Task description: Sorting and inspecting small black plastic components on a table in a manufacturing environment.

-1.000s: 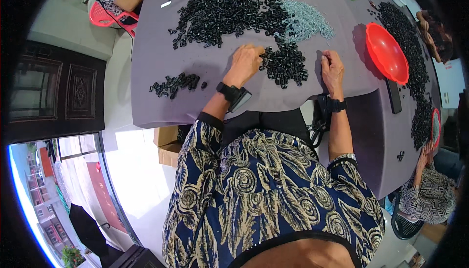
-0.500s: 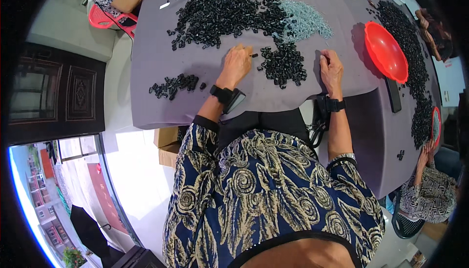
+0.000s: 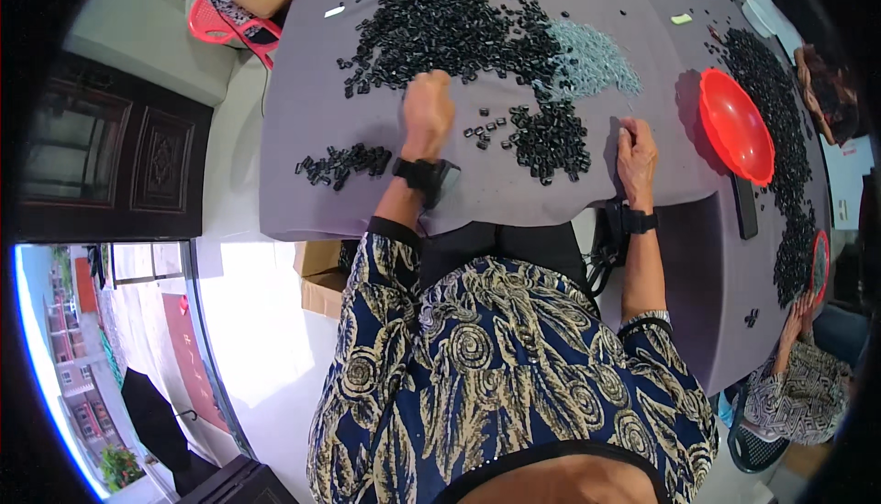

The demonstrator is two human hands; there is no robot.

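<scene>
We see the left hand (image 3: 428, 111) raised over the grey table (image 3: 303, 137), its fingers curled into a loose fist; whether it pinches one of the small black pieces we cannot tell. Just ahead of it lies the big heap of black pieces (image 3: 440, 27), and just to its right a few loose ones (image 3: 486, 132) are scattered on the cloth. Further right sits a smaller, tighter pile of black pieces (image 3: 551, 141), between our two hands. The right hand (image 3: 636, 151) rests on the table near that pile, fingers bent down against the cloth; we cannot tell whether anything is under them. A little row of black pieces (image 3: 344, 162) lies apart on the left, near the table edge. Beyond the small pile is a patch of pale blue-grey pieces (image 3: 587, 59).

The only container close to us is a red bowl (image 3: 734, 128), tilted on the table to the right of the right hand; its inside shows plain red, with nothing in it that we can make out. Behind it runs a long band of more black pieces (image 3: 780, 109). A second red dish (image 3: 819, 263) stands further along, by another person's hands (image 3: 797, 316).
</scene>
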